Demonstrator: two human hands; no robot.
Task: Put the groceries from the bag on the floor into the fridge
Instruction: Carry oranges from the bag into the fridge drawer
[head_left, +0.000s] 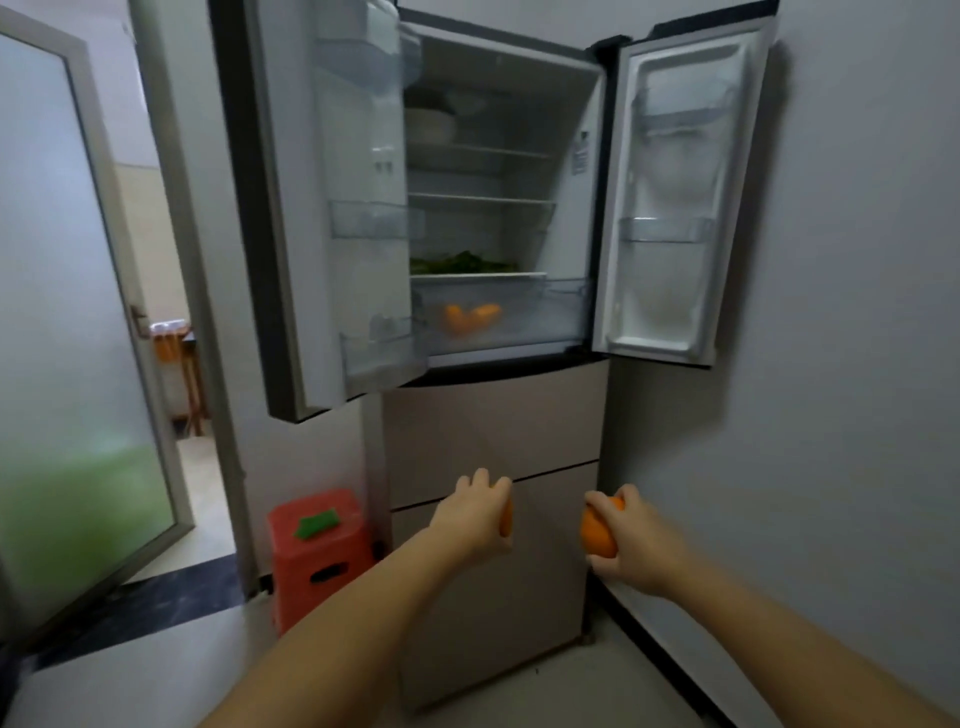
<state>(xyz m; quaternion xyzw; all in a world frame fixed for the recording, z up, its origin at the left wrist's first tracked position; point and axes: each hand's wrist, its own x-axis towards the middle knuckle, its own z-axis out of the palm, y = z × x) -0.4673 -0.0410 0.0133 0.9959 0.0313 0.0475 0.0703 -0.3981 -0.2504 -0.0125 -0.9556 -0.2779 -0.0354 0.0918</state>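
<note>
The fridge stands straight ahead with both upper doors swung wide, its lit interior well above the person's two outstretched hands. Low in that interior sits the clear crisper drawer, with two oranges already inside and leafy greens on the shelf just over it. The drawer lies up and slightly left of both hands, so the coming move looks like a lift forward and upward.

The right hand has its fingers curled round an orange, which bulges out on the thumb side toward the fridge. The left hand grips a second orange, mostly hidden behind the palm with only a sliver showing. The left hand seems marginally nearer the drawer. Both fruits are round, so no long axis matters. The bag is out of view.
</note>
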